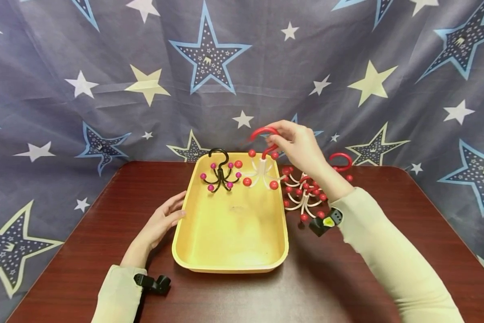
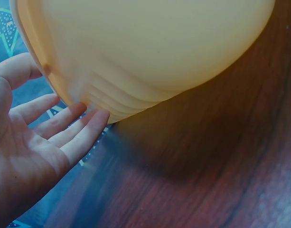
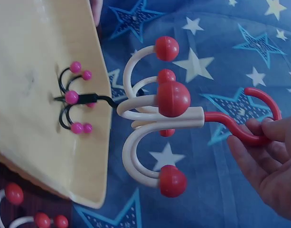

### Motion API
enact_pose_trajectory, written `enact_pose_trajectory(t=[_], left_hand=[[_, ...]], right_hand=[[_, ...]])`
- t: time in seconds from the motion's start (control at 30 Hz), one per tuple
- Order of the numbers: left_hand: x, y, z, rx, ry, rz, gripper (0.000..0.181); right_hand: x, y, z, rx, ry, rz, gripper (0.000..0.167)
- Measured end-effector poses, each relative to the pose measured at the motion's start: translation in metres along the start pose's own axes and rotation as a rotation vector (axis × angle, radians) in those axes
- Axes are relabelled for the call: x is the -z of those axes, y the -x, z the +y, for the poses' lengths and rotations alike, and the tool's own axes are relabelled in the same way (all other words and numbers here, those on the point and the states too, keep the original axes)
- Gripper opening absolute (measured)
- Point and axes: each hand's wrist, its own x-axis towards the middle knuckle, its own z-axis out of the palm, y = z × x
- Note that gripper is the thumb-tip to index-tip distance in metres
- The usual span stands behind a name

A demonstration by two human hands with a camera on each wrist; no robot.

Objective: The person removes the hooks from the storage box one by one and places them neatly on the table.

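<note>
A white octopus-style hook hanger (image 1: pixel 262 168) with a red hook and red ball tips hangs upright over the far right part of a yellow tray (image 1: pixel 233 264). My right hand (image 1: pixel 300 143) pinches its red hook between thumb and fingers; the right wrist view shows that grip on the hook (image 3: pixel 264 137). Inside the tray, toward its far left, sits a black hook hanger (image 1: pixel 220 175) with pink ball tips. My left hand (image 1: pixel 159 224) touches the tray's left side with extended fingers, seen against the outer wall (image 2: pixel 150 71) in the left wrist view.
More white hook hangers (image 1: pixel 305 199) with red balls lie together on the brown table (image 1: pixel 330 269), right of the tray and partly behind my right forearm. A grey star-patterned cloth (image 1: pixel 104 67) hangs behind the table.
</note>
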Motion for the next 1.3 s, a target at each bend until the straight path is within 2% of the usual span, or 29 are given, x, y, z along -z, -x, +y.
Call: enact_pose_trajectory(t=[0.43,0.77,0.93,1.07,1.3], left_hand=[[0.000,0.000,-0.001,0.000,-0.002,-0.001,0.062],[0.001,0.000,-0.002,-0.001,-0.008,0.000,0.061],[0.001,0.000,-0.002,-0.001,-0.006,-0.003,0.061],[0.001,-0.001,-0.002,-0.008,-0.002,-0.004,0.060],[0.001,0.000,-0.001,-0.004,-0.001,-0.008,0.060]], right_hand=[[0.052,0.016,0.015,-0.035,0.026,0.131,0.022],[0.086,0.040,0.042,-0.056,0.105,0.206,0.022],[0.100,0.052,0.053,-0.072,0.178,0.236,0.021],[0.109,0.061,0.059,-0.096,0.199,0.240,0.022],[0.115,0.077,0.077,-0.154,0.298,0.233,0.019]])
